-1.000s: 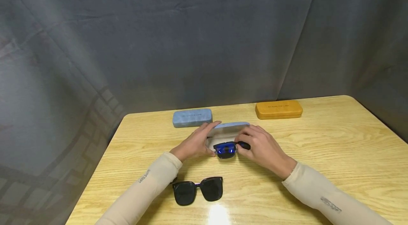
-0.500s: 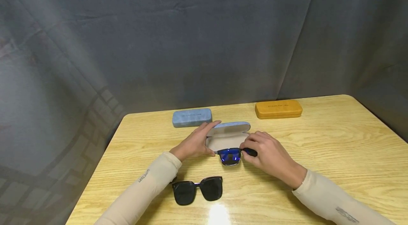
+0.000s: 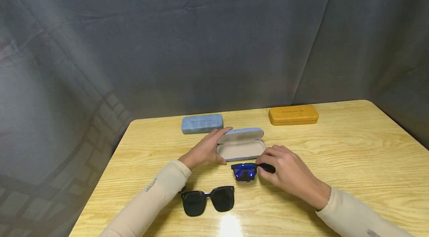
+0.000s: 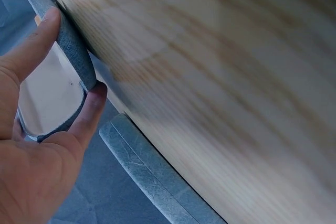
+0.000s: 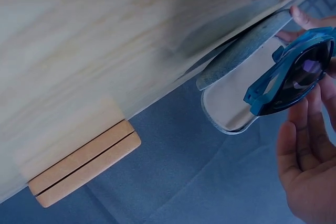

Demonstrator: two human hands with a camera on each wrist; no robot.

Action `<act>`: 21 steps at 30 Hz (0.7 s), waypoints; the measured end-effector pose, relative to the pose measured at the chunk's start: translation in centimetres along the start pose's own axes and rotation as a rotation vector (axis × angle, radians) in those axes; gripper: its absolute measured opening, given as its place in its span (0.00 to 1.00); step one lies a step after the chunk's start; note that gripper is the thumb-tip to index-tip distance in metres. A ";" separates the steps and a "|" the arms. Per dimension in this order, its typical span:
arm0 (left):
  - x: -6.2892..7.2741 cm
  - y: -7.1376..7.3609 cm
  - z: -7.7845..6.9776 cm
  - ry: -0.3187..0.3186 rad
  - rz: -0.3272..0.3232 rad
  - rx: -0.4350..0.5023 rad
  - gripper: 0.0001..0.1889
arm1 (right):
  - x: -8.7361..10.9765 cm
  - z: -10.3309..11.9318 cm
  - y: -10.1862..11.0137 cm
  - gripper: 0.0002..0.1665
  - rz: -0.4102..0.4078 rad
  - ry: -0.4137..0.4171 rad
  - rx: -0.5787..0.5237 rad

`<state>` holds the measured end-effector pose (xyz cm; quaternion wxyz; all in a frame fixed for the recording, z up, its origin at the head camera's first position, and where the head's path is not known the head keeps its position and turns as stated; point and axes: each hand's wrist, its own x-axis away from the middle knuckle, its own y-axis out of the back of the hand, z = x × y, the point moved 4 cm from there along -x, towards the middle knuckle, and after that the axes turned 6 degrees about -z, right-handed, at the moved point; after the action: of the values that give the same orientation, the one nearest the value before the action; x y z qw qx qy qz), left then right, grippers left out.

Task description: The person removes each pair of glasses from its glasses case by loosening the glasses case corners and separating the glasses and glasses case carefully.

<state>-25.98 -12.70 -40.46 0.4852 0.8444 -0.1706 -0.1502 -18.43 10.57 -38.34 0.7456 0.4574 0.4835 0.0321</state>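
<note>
An open blue glasses case (image 3: 240, 137) with a pale lining stands mid-table, its lid raised at the back. My left hand (image 3: 205, 149) grips its left end, thumb and fingers spread between lid and base; the left wrist view shows this hand (image 4: 44, 145) around the case (image 4: 76, 51). Just in front of the case, my right hand (image 3: 285, 170) pinches sunglasses with blue-reflecting lenses (image 3: 245, 173) by their right side, lenses facing me. In the right wrist view, the sunglasses (image 5: 302, 74) are in front of the case's pale inside, apart from it. Nothing lies inside the case.
Black sunglasses (image 3: 207, 200) lie near the front, one end behind the left sleeve. A shut blue glasses case (image 3: 202, 124) rests behind the left hand. A shut orange case (image 3: 293, 115) is at the back right. Grey cloth (image 3: 214, 43) hangs behind the table.
My right hand has drawn the blue-lensed sunglasses out of the open case, toward me and to the right, exposing its lining. The left hand has stayed put on the case.
</note>
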 end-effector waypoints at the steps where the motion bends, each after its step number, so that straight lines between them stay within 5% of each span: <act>1: 0.0 0.0 0.0 -0.002 -0.001 -0.001 0.60 | 0.1 0.0 0.1 0.07 0.001 0.000 0.000; 21: 0.1 0.0 0.1 -0.016 -0.006 0.008 0.60 | 1.2 1.0 0.4 0.07 0.135 -0.040 0.008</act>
<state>-25.96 -12.83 -40.54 0.4799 0.8457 -0.1725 -0.1575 -16.93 10.71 -38.77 0.7494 0.4926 0.4367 0.0715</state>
